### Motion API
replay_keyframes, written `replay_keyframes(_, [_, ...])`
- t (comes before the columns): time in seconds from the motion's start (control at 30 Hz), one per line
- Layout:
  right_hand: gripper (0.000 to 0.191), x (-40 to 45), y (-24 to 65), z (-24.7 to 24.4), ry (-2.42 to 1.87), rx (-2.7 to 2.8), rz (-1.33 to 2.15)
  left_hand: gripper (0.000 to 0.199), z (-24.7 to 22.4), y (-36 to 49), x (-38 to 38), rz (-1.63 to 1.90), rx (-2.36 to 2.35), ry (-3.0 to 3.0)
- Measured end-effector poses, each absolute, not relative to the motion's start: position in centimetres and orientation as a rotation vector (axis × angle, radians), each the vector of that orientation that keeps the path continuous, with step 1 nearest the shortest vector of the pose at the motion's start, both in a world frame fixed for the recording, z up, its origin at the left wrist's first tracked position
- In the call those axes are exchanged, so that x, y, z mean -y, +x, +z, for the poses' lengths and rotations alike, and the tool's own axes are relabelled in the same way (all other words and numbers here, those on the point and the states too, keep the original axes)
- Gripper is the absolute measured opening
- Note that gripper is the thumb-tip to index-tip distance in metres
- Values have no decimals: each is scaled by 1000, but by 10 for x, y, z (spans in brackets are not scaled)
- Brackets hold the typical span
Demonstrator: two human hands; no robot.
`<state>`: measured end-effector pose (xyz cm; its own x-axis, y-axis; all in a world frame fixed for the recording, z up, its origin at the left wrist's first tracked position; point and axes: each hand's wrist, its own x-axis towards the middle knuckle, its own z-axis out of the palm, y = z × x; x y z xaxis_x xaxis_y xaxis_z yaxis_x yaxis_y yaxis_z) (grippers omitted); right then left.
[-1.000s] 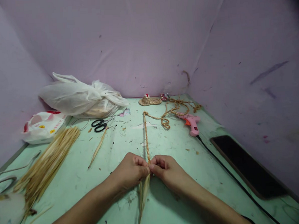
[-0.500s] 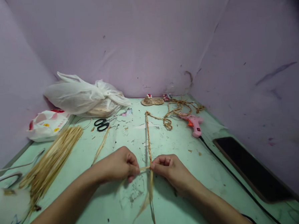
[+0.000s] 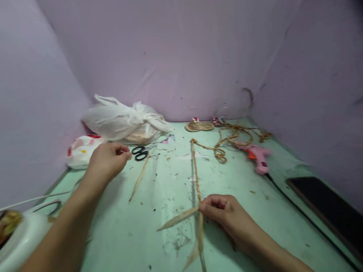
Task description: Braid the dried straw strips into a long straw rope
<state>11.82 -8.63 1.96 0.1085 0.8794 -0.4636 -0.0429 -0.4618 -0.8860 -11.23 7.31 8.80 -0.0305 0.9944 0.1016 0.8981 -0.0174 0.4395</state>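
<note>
A thin braided straw cord [image 3: 195, 167] runs down the middle of the table, and my right hand [image 3: 226, 212] pinches its near end. Loose flat straw strands [image 3: 178, 219] fan out from that pinch, one toward the left and others toward me. My left hand [image 3: 109, 160] is raised at the left, in front of the red-and-white packet [image 3: 83, 151] and left of the black-handled scissors [image 3: 140, 153]. Its fingers are loosely curled, with a small gap between thumb and index, and I see nothing in them. My left forearm hides most of the straw bundle.
A knotted white plastic bag [image 3: 123, 123] lies at the back left. Farther back sit a small woven straw hat [image 3: 199, 126] and coils of braided cord [image 3: 235, 139]. A pink glue gun [image 3: 258, 156] with a black cable and a dark phone [image 3: 328, 209] are on the right. One loose strand [image 3: 140, 178] lies near the scissors.
My left hand has let go of the strand and moved up and left, away from the braid. My right hand keeps its pinch. The whole view has shifted, with things appearing farther right.
</note>
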Motion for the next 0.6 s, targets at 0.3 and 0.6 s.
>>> replay_keyframes(0.3, [30, 86, 119, 10, -1635, 905, 1501, 23, 89, -124, -75, 565, -2266, 2127])
replay_keyframes(0.6, [30, 87, 120, 3, -1587, 890, 1502, 25, 54, -97, -69, 65, -1963, 2188])
